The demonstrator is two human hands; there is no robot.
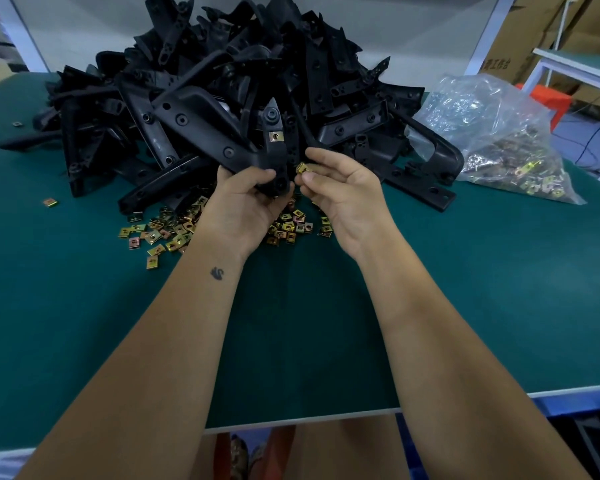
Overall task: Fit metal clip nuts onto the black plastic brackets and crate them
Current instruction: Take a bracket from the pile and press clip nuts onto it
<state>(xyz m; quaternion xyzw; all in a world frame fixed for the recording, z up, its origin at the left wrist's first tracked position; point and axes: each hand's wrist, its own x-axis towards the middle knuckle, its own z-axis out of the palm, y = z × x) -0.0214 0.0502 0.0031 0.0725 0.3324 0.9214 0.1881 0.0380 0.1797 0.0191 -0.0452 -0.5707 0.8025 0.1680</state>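
My left hand [246, 199] grips the lower end of a black plastic bracket [274, 140] held upright above the green table [291, 323]. One gold clip nut [274, 136] sits fitted on the bracket's upper part. My right hand [340, 188] pinches another gold clip nut [302, 168] between thumb and fingers, right beside the bracket's lower end. Loose clip nuts [167, 233] lie scattered on the table under and around both hands. A big pile of black brackets [222, 81] rises just behind the hands.
A clear plastic bag [492, 140] of metal clip nuts lies at the right of the pile. Stray nuts [50, 202] lie at the left. The table's front edge [291, 420] is near my body. Cardboard boxes [534, 36] stand at the back right.
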